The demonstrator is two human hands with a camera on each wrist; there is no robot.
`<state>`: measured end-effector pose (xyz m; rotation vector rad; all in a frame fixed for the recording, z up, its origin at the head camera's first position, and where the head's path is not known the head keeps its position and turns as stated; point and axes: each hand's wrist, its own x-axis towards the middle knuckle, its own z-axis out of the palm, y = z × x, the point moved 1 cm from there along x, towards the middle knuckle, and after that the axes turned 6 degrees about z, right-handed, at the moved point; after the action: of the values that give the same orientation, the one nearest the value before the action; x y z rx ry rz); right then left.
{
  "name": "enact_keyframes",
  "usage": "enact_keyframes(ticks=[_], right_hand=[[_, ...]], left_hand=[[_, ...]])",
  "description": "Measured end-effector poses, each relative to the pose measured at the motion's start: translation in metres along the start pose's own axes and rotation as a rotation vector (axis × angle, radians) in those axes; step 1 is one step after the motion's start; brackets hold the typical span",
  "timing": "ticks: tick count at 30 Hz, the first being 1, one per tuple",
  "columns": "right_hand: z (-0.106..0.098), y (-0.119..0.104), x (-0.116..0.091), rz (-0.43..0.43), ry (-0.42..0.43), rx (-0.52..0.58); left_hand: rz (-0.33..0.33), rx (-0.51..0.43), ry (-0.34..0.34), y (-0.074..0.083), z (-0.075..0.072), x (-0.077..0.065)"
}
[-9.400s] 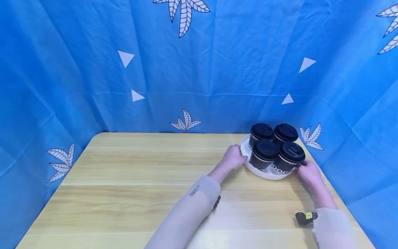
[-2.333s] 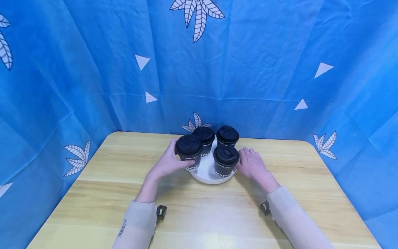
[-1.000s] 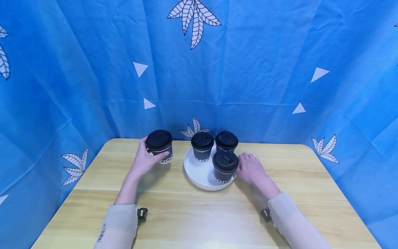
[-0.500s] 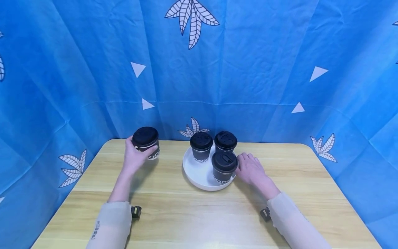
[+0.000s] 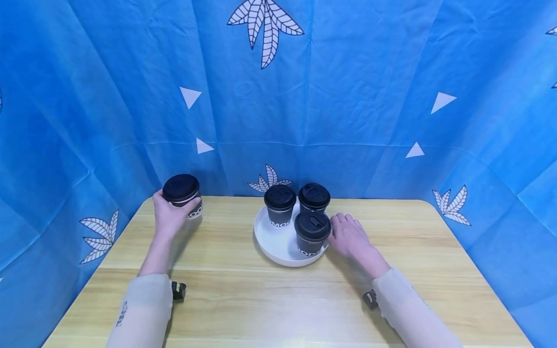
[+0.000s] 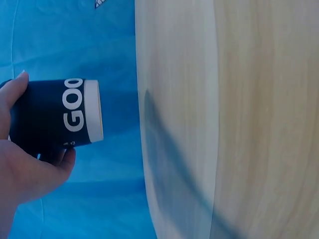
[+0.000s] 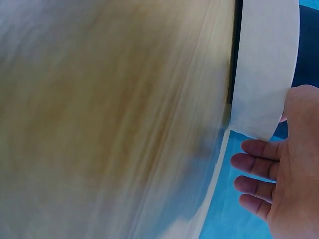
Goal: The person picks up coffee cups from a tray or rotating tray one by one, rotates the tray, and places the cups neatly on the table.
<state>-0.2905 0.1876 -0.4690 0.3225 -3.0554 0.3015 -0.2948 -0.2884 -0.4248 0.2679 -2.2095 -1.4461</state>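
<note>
At the back left in the head view, my left hand (image 5: 168, 216) grips a black paper coffee cup (image 5: 191, 195) with a black lid. Fingers and thumb curl round its side. The left wrist view shows the cup (image 6: 50, 112) off the table, its white base facing the tabletop. A white round plate (image 5: 271, 246) with a raised rim carries three similar lidded cups, at its back left (image 5: 280, 208), back right (image 5: 314, 197) and front right (image 5: 312, 235). My right hand (image 5: 350, 236) pinches the right side of the plate's rim (image 7: 264, 69), its other fingers (image 7: 254, 188) extended outside.
The wooden table (image 5: 261, 304) has rounded back corners. A blue curtain (image 5: 261, 106) with leaf and triangle prints hangs right behind it and at both sides. Small black devices (image 5: 178, 291) sit at both wrists.
Both hands earlier held the plate at the right; it now stands mid-table. The left hand has lifted one cup off the plate and carried it left. The right hand has stayed at the rim.
</note>
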Motion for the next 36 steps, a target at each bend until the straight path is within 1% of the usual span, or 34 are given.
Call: enact_keyframes(ticks=[4, 10, 18, 24, 28, 33, 36], right_hand=[[-0.001, -0.001, 0.0, 0.002, -0.005, -0.004], [0.0, -0.001, -0.001, 0.008, -0.008, -0.009], [0.0, -0.001, -0.001, 0.01, -0.001, 0.005], [0.0, -0.001, -0.001, 0.012, -0.004, -0.001], [0.001, 0.0, -0.001, 0.016, -0.011, -0.005], [0.002, 0.0, -0.001, 0.018, -0.013, 0.0], [0.002, -0.001, -0.002, 0.016, -0.01, 0.004]], left_hand=[[-0.038, 0.008, 0.038, -0.004, -0.006, 0.005], [-0.093, 0.04, 0.07, -0.011, -0.015, 0.011], [-0.159, 0.064, 0.125, -0.022, -0.022, 0.021], [-0.226, 0.055, 0.12, -0.031, -0.027, 0.025], [-0.262, 0.067, 0.112, -0.036, -0.031, 0.026], [-0.291, 0.079, 0.092, -0.039, -0.035, 0.026], [-0.295, 0.082, 0.09, -0.04, -0.037, 0.025]])
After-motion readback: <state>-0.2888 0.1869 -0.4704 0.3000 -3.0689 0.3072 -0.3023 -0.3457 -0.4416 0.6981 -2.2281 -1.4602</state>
